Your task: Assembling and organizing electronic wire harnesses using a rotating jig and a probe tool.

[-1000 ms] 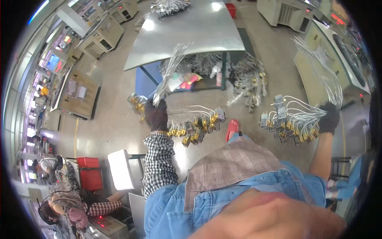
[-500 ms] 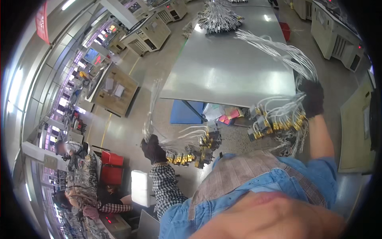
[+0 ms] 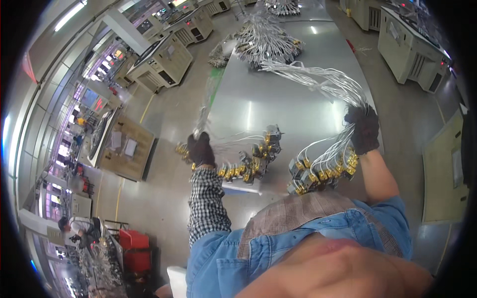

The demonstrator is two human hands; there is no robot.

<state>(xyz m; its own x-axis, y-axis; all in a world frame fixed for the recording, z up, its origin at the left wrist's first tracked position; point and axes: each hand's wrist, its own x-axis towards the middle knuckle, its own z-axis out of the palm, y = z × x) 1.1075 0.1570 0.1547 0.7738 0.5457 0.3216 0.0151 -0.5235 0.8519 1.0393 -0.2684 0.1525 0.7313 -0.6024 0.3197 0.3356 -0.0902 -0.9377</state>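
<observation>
Working from a distance, I had the dark-gloved left hand (image 3: 201,150) closed in a fist around a bundle of white wires (image 3: 202,118); the strands rose above the knuckles, while grey-and-gold connector blocks (image 3: 246,170) hung mostly to the right of the fist, a few to its left. The dark-gloved right hand (image 3: 364,130) was likewise wrapped round a thicker bundle (image 3: 345,85), whose strands arched up and to the left of that hand and whose blocks hung below and to its left. I judged the wires light, springy and a little slick, apt to slide apart under a slack hold, with most of the weight in the blocks (which would probably swing at any quick turn). The neck where the strands came together seemed the right place to hold; pulling on single blocks might have strained the wire ends.

Beyond both hands, a metal table (image 3: 288,113) carried a large heap of similar wires (image 3: 268,42), with another heap (image 3: 282,7) farther off. I could not tell whether either bundle touched the table. Well to the lower left of the left hand stood red bins (image 3: 134,241); I could not make out what they contained.
</observation>
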